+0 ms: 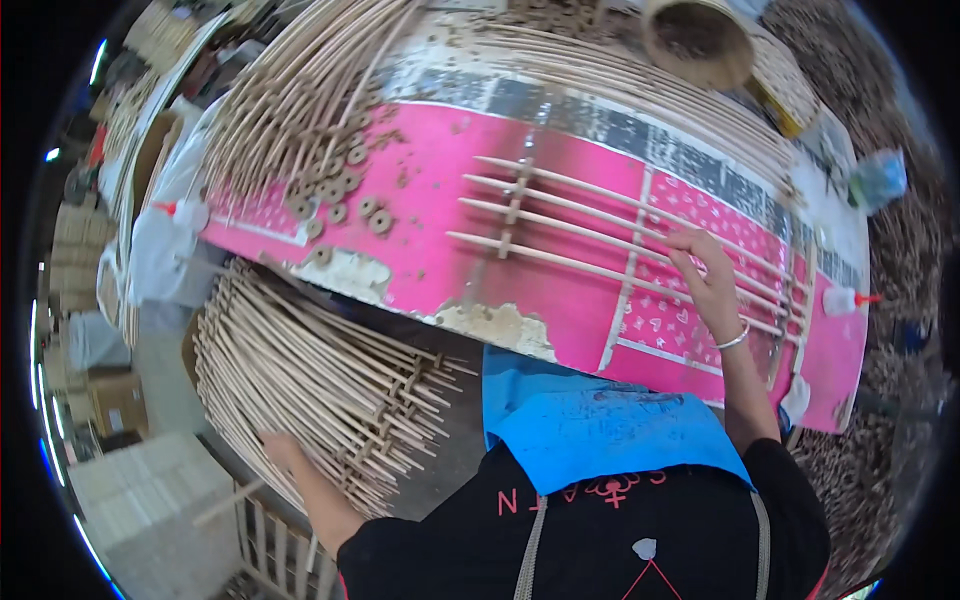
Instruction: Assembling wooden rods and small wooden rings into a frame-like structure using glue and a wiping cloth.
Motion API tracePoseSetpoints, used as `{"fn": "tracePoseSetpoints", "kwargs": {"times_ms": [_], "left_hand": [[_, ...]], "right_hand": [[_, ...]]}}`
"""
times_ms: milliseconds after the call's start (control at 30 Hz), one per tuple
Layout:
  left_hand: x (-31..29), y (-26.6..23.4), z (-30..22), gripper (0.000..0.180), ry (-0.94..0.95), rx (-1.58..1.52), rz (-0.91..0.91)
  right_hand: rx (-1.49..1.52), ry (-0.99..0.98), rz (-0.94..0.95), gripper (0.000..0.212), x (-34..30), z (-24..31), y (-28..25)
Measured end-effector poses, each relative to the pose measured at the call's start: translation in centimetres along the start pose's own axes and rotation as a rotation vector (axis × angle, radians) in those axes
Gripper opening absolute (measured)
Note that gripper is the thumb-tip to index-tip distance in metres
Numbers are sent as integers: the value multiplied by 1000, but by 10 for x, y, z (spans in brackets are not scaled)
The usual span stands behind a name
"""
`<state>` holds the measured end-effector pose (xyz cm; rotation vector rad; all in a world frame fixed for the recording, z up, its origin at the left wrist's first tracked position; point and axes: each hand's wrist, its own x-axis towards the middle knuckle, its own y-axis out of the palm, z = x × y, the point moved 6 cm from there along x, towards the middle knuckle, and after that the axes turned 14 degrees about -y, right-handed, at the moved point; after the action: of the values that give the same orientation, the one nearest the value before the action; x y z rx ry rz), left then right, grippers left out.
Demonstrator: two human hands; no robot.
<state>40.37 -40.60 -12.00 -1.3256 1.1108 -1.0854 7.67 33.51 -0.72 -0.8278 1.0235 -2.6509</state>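
Worktop: we stand at a pink-covered worktop [430,165] with white patterned panels and worn patches along its near edge.
Rod frame: the pale wooden frame of four pointed rods and short crosspieces [514,206] lies on the worktop's right half, its points facing the worktop's left end.
Right hand: our right hand [704,270], a pale bangle at its wrist, is over the worktop's right half with fingers curled at the frame's rods; we cannot tell whether they close on one.
Left hand: our left hand [281,450] is below the worktop's left part, touching the stack; its fingers are partly hidden, so we cannot tell its grip.
Stack: the heap of tan wooden rod frames [290,365] sits beside the worktop's near edge, toward its left end.
Rings: small round wooden rings [333,187] lie scattered on the worktop's left part.
Loose rods: a thick spread of slender pale wooden rods [285,105] covers the worktop's far left corner.
Bottles: one white bottle with a red tip [190,216] is at the worktop's left end, another white red-tipped bottle [840,300] at its right end.
Apron: our bright blue apron [620,430] meets the worktop's near edge.
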Motion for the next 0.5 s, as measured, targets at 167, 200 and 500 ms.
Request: {"fn": "tracePoseSetpoints", "kwargs": {"times_ms": [167,200,500], "left_hand": [[-12,-29,-24,39,411,-574,-476],[-72,-52,-70,33,573,-683,-448],[-529,-124,-258,29,1924,-784,459]], "right_hand": [[134,84,-81,14,-18,27,-5],[155,119,-85,14,-33,29,-5],[378,231,31,16,-99,29,44]]}}
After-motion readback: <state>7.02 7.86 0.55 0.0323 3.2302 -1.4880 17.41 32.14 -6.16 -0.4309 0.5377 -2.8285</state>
